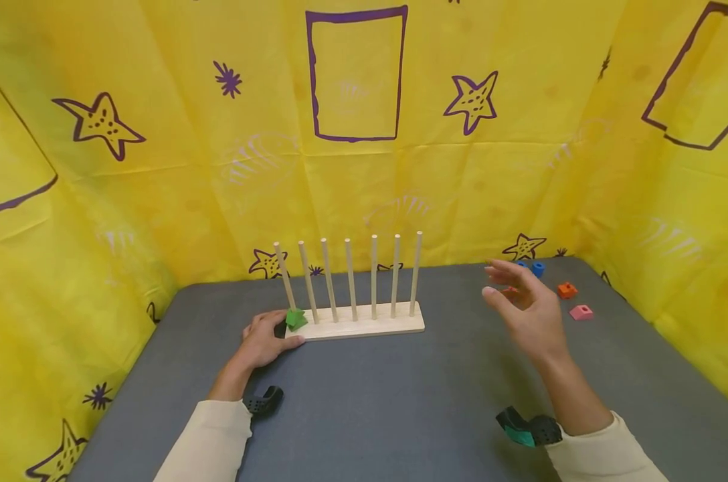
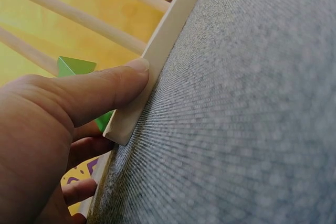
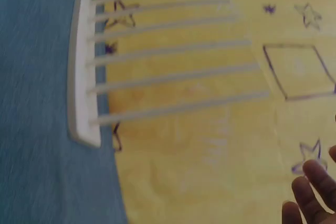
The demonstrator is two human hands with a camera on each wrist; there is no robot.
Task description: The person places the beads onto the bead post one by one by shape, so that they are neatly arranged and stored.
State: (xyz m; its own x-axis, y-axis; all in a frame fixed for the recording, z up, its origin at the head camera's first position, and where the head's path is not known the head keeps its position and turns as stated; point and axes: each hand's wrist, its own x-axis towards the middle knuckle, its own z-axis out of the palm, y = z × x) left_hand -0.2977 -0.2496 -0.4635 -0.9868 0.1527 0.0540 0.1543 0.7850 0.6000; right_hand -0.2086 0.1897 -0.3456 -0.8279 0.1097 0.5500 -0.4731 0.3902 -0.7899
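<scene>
A pale wooden peg rack (image 1: 364,327) with several upright rods stands on the grey table. My left hand (image 1: 266,340) grips the rack's left end. In the left wrist view the thumb (image 2: 118,85) presses the base's front edge while the other fingers curl behind it. A green block (image 1: 296,319) with pointed corners sits low on the leftmost rod, beside that hand. Over the table's right side, my right hand (image 1: 532,318) is raised with loosely bent fingers and nothing in its grasp. Its fingertips (image 3: 315,171) show at the lower right of the right wrist view.
Beyond and right of the right hand lie small blocks: a blue one (image 1: 538,269), an orange one (image 1: 567,290) and a pink one (image 1: 581,312). Others are partly hidden behind the fingers. A yellow patterned cloth (image 1: 352,181) walls the table's back and sides.
</scene>
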